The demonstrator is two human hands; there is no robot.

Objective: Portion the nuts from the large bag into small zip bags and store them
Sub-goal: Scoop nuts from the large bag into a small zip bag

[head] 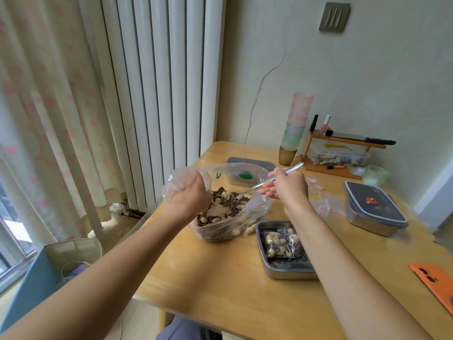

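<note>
Pale curtain (49, 106) with pink pattern fills left of frame, daylight glowing through. Window (9, 231) at lower left edge. White ribbed radiator (159, 82) upper centre. Cracked pale wall (367, 77) upper right, grey vent plate (334, 17) near top. Light wooden table (220, 278) lower centre, set into corner.

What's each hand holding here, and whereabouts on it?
The left hand grips the large bag by its open rim; the right hand holds a metal spoon by the upper handle.
</note>
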